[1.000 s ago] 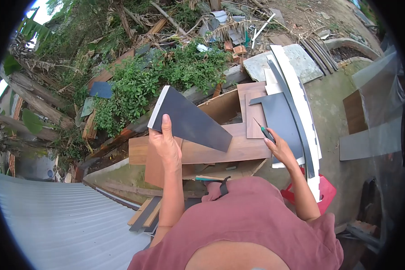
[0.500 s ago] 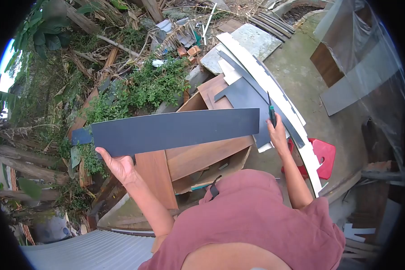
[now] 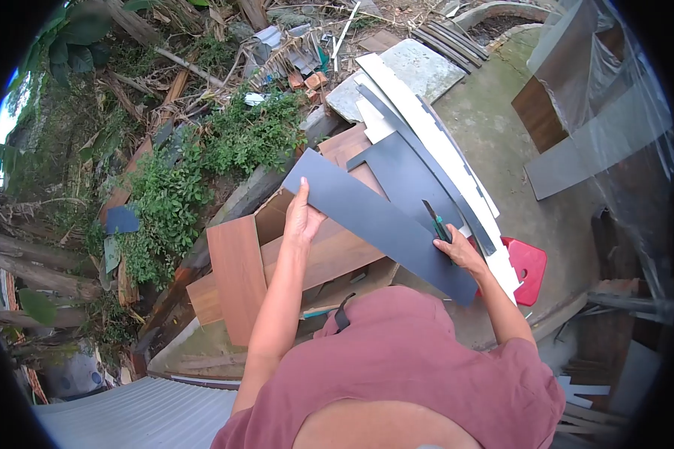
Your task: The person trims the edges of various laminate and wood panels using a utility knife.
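A long dark grey board (image 3: 382,224) slants down from upper left to lower right in front of my body. My left hand (image 3: 303,217) grips its upper-left part, with the thumb on top and the other fingers partly hidden. Near the board's lower-right part, my right hand (image 3: 460,248) is closed around a green and black cutter (image 3: 439,226), its dark blade pointing up and left. Below the board are brown wood-look panels (image 3: 326,258) over a cardboard box. Beyond it lies another dark grey sheet (image 3: 408,176).
Long white strips (image 3: 434,142) are stacked at the right beside a red stool (image 3: 528,271). A pale slab (image 3: 404,71) lies farther back. Green plants (image 3: 254,131) and debris fill the left. Plastic sheeting (image 3: 614,97) covers panels at the far right.
The grey board has turned from nearly level to a steep slant, its right end coming down towards me. My left hand has moved right and up; my right hand has lowered slightly with the cutter.
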`<state>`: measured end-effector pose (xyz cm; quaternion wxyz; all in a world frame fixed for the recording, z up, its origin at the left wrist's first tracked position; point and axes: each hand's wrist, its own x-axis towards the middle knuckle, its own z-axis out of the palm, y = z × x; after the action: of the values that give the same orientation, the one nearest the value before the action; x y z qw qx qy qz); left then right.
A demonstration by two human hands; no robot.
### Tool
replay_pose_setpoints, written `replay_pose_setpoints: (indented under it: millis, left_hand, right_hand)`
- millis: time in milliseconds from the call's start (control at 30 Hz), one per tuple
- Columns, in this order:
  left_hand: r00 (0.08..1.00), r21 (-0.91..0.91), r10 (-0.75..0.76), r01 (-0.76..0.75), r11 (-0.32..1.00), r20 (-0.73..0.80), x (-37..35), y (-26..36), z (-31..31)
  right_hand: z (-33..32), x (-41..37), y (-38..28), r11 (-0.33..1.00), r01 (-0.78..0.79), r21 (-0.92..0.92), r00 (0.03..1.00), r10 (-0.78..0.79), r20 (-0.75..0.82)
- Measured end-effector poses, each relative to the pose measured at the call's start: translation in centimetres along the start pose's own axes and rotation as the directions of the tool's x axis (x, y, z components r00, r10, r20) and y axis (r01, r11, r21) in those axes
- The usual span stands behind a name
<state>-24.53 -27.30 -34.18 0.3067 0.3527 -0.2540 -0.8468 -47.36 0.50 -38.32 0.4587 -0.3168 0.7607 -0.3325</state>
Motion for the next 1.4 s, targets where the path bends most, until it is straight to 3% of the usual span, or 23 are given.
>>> replay_pose_setpoints:
  millis: [33,67,100,167,200,267,300,333,467,600,667,700,767,900,1133,1200,1233,1300,1333,1400]
  left_hand:
    - [0.992,0.07,-0.124,0.124,0.99,0.007,0.2,-1.3,0.2]
    - [0.969,0.14,-0.246,0.243,0.96,0.009,0.3,-2.7,0.5]
    - [0.97,0.129,-0.242,0.239,0.962,0.011,0.2,-4.3,0.7]
    - [0.917,0.175,-0.396,0.399,0.9,-0.051,-0.8,-7.1,0.7]
    - [0.919,0.172,-0.391,0.393,0.903,-0.046,-1.3,-7.7,0.3]
    - [0.884,0.128,-0.465,0.457,0.881,0.042,-3.1,-8.7,-1.1]
    - [0.884,0.11,-0.468,0.464,0.879,0.014,-3.7,-9.4,-2.9]
    - [0.882,0.097,-0.471,0.47,0.877,-0.016,-4.2,-10.1,-5.3]
    - [0.826,-0.109,-0.465,0.455,0.884,-0.32,-9.0,-11.0,-14.3]
    - [0.631,-0.324,-0.385,0.217,0.921,-0.674,-16.0,-12.3,-25.4]
    - [0.524,-0.193,-0.294,0.24,0.952,-0.799,-20.3,-11.9,-26.4]
    - [0.511,-0.2,-0.301,0.244,0.949,-0.805,-22.9,-12.4,-29.1]
    - [0.523,-0.213,-0.364,0.327,0.921,-0.771,-26.9,-13.9,-34.4]
    - [0.367,-0.105,-0.214,0.294,0.95,-0.905,-28.0,-13.2,-27.6]
    - [0.521,-0.146,-0.29,0.299,0.943,-0.803,-24.0,-14.1,-26.9]
    - [0.543,-0.059,-0.212,0.286,0.957,-0.813,-23.0,-13.8,-25.6]
    - [0.543,-0.049,-0.193,0.269,0.962,-0.817,-22.8,-13.9,-25.6]
    - [0.554,-0.062,-0.197,0.253,0.966,-0.809,-22.8,-14.2,-26.1]
    - [0.567,-0.065,-0.198,0.245,0.967,-0.799,-22.8,-14.6,-26.3]
    - [0.548,-0.082,-0.206,0.241,0.967,-0.811,-23.1,-15.4,-26.6]
  right_hand:
    - [1.1,1.1,3.1,0.999,0.046,0.022,0.99,-0.042,-0.138]
    - [1.5,1.4,3.9,0.999,0.046,0.009,0.99,-0.044,-0.133]
    - [1.7,1.9,4.1,0.996,0.016,0.087,0.985,-0.001,-0.171]
    - [1.7,2.9,4.3,0.983,0.011,0.182,0.967,0.036,-0.253]
    - [1.0,3.9,4.3,0.984,0.016,0.177,0.966,0.03,-0.255]
    - [-0.9,6.1,4.6,0.997,-0.071,0.001,0.907,0.065,-0.417]
    - [-1.6,9.7,9.1,0.994,0.001,-0.109,0.825,-0.063,-0.561]
    - [-3.8,9.6,6.2,0.998,-0.057,-0.021,0.857,0.038,-0.513]
    - [-11.8,15.1,5.4,0.98,-0.082,-0.182,0.776,-0.051,-0.628]
    - [-16.6,20.6,6.0,0.956,-0.113,-0.271,0.736,-0.102,-0.669]
    - [-17.1,22.2,6.6,0.951,-0.125,-0.283,0.735,-0.103,-0.67]
    - [-16.9,22.8,6.8,0.955,-0.171,-0.244,0.775,-0.022,-0.631]
    - [-15.7,24.3,8.8,0.956,-0.16,-0.245,0.796,-0.021,-0.605]
    - [-13.6,26.9,12.1,0.965,-0.134,-0.228,0.843,-0.01,-0.538]
    - [-10.7,27.2,11.3,0.987,-0.07,-0.147,0.844,-0.02,-0.536]
    - [-10.2,28.3,12.9,0.9,-0.101,-0.423,0.763,-0.203,-0.614]
    - [-9.8,27.7,11.3,0.895,-0.09,-0.436,0.767,-0.217,-0.604]
    - [-8.3,25.7,8.2,0.88,-0.077,-0.469,0.628,-0.322,-0.708]
    - [-7.7,24.9,7.4,0.871,-0.059,-0.487,0.634,-0.344,-0.692]
    - [-4.7,23.7,4.9,0.789,0.128,-0.601,0.559,-0.558,-0.614]
